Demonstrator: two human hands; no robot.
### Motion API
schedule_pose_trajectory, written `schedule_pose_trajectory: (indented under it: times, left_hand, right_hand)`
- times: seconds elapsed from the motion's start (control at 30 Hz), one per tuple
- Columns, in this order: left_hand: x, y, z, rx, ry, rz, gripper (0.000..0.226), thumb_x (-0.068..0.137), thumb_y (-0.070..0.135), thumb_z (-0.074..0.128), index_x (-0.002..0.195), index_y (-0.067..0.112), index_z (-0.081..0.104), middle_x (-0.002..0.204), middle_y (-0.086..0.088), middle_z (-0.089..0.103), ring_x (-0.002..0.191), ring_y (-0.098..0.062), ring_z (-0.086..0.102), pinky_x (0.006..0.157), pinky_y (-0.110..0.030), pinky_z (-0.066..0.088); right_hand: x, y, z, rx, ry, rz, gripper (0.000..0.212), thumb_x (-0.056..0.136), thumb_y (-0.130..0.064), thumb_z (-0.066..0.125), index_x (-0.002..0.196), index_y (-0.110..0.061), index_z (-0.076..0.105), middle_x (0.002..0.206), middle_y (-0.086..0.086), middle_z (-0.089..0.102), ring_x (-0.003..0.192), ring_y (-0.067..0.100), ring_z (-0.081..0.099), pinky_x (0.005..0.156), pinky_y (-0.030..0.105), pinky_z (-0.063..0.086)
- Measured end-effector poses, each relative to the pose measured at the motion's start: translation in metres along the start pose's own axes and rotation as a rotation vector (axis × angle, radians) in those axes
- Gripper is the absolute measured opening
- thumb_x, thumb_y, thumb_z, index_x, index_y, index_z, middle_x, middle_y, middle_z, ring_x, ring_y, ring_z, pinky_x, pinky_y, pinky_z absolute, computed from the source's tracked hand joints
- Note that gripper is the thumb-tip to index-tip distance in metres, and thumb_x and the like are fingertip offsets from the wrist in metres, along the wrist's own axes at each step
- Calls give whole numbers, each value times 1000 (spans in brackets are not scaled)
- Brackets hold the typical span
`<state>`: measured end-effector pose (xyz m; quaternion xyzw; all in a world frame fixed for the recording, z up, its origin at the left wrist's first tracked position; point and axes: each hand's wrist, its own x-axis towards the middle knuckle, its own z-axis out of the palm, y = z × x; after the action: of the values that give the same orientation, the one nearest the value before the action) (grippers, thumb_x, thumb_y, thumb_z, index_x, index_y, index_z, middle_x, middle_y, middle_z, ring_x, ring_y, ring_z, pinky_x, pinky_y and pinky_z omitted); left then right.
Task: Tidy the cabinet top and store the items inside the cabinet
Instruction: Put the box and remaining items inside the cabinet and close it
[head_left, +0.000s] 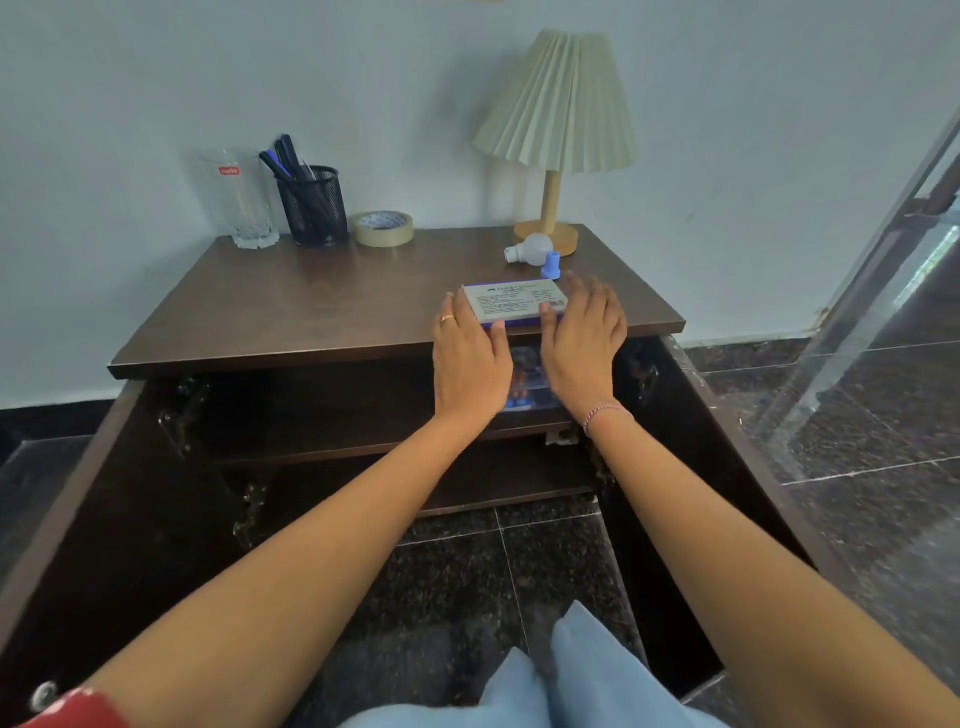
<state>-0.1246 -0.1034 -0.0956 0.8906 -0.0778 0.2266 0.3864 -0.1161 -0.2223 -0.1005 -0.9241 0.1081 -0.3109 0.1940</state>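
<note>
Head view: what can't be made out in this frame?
- Packet inside the cabinet: mostly behind both hands, contents unreadable.
- Box: small print too small to read.
- Right hand: fingers motion-blurred, grip on the box unclear; left hand grips its other end.
- Lower shelf: too dark.
- Left door: cut off by the bottom edge.

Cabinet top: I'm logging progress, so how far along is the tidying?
Early. Done: doors open, one packet on the shelf. In hand: the left hand and right hand grip the box. Left on top: glass, pen holder, tape, bulb, blue cap; the lamp probably stays.
</note>
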Motion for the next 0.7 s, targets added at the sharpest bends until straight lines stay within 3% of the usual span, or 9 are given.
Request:
schedule_pose_trajectory:
  times: [0.1, 0.23, 0.37, 0.47, 0.57, 0.7]
  left_hand:
    - [5, 7, 6, 43, -84, -85, 56, 102, 32, 32, 149, 5, 18, 157, -12, 21, 147, -22, 10, 119, -37, 5]
    - [4, 15, 11, 38, -99, -182, 55, 101, 33, 32, 148, 5, 24, 155, -13, 26, 147, -24, 11, 119, -39, -2]
    - [2, 18, 4, -61, -82, -242, 50, 102, 30, 34, 147, 9, 29, 155, -12, 27, 147, -28, 11, 121, -45, 11]
    - [-2, 14, -3, -84, -42, -248, 44, 101, 26, 37, 143, 12, 37, 151, -10, 35, 144, -30, 22, 117, -43, 22]
    - [-7, 8, -10, -92, 11, -260, 40, 100, 18, 42, 140, 14, 43, 140, -9, 50, 132, -28, 43, 109, -41, 38]
    - [-14, 5, -20, -79, 69, -284, 41, 97, 14, 49, 138, 17, 47, 131, -8, 56, 122, -22, 52, 99, -35, 45]
  right_hand:
    - [5, 2, 4, -33, -173, 65, 52, 102, -41, 25, 148, -20, 25, 153, 15, 28, 146, 30, 15, 117, 52, 2]
    - [6, -2, 5, 55, -168, 65, 47, 103, -35, 26, 146, -18, 32, 149, 10, 38, 144, 23, 25, 117, 54, -1]
    - [3, -1, -1, 96, -121, 39, 44, 103, -29, 26, 142, -13, 41, 138, 8, 51, 134, 22, 41, 119, 49, 6]
    - [-1, -2, -3, 143, -81, 2, 42, 103, -25, 30, 139, -11, 44, 132, 8, 57, 128, 22, 47, 119, 42, 18]
    - [-7, -7, -4, 238, -50, 16, 39, 102, -22, 37, 138, -10, 47, 129, 7, 59, 123, 20, 48, 108, 34, 39]
    - [-11, -12, -8, 256, -54, 30, 38, 101, -21, 41, 136, -11, 50, 124, 7, 63, 121, 20, 47, 100, 32, 44]
